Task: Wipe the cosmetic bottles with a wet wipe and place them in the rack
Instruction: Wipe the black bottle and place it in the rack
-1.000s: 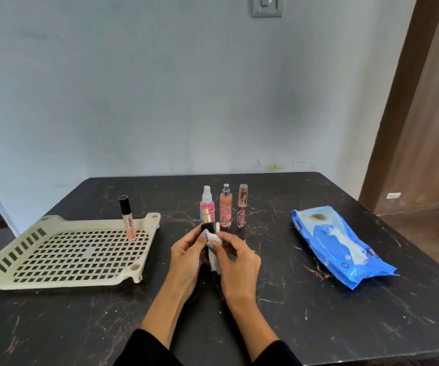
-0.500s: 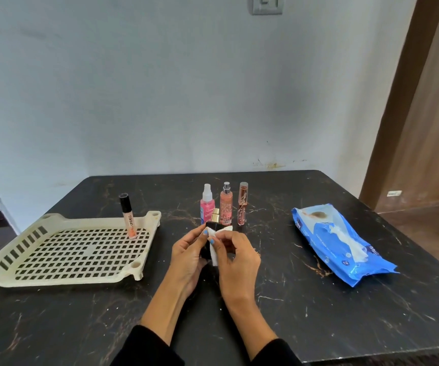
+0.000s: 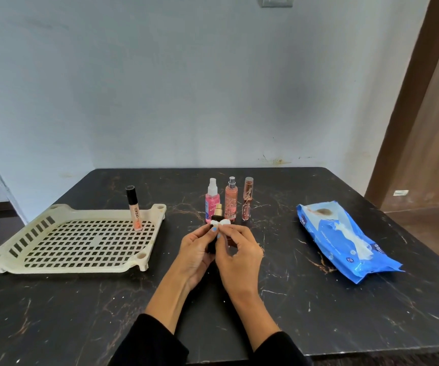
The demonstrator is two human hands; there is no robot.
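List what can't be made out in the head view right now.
- Dark bottle: body mostly hidden by the left hand and right hand.
- Wet wipe: mostly covered by fingers.
- Wall switch: cut off by the top edge.
- Bottle labels: too small.

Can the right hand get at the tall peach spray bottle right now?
Probably not yet: the right hand pinches the wet wipe against the dark bottle. Freed, the peach spray bottle stands just beyond, unobstructed.

Black table (image 3: 81,313): rack (image 3: 7,262), wipes pack (image 3: 326,249), bottles (image 3: 231,202)
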